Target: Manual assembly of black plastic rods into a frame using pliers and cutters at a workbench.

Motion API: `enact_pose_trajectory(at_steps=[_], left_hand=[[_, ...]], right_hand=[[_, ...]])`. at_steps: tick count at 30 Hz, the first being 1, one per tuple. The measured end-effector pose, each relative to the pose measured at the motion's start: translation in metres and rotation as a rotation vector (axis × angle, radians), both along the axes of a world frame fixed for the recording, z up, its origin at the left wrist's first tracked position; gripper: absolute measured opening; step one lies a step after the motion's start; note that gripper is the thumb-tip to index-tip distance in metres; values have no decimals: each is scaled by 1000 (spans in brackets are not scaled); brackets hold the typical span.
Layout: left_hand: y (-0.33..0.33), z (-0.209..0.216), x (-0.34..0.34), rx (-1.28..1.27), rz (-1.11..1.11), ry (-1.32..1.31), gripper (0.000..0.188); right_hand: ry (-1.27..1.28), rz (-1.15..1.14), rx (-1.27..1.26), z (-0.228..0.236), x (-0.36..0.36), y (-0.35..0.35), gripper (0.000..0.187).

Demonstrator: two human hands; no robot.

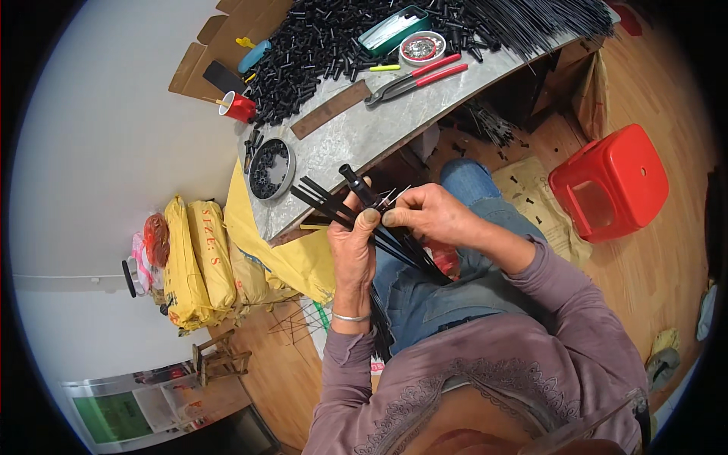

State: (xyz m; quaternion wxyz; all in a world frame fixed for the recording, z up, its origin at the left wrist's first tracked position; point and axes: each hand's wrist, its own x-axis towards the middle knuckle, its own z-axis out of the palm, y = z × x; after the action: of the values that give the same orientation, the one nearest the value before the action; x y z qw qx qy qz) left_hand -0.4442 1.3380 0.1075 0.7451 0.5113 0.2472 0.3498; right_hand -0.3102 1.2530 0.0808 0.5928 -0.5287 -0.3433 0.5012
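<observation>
L hand point(353, 246) clamped on blk tube point(358, 186) w/ blk rods point(324, 208); R hand point(434, 216) pinched nr tube; can't tell on what

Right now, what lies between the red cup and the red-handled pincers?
The head view shows the edge of the heap of black parts, then a flat brown strip.

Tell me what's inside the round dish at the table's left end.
Small black pieces lie in the round dish, with part of its paler bottom showing. Whatever lies beneath the top pieces is covered.
</observation>
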Motion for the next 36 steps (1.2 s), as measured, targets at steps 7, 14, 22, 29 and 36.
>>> enact_pose_trajectory(at_steps=[7,14,22,29,36], left_hand=[[3,-5,-3,32,-28,22,35],[2,4,-8,51,-127,95,40],[-5,15,-5,45,-179,109,42],[-14,10,-1,98,-147,96,43],[-24,14,8,102,-109,102,46]], right_hand=[[131,66,-52,2,8,2,34],[127,127,-113,3,10,4,32],[283,158,0,14,7,4,46],[335,131,56,9,9,6,20],[358,241,27,5,19,9,23]])
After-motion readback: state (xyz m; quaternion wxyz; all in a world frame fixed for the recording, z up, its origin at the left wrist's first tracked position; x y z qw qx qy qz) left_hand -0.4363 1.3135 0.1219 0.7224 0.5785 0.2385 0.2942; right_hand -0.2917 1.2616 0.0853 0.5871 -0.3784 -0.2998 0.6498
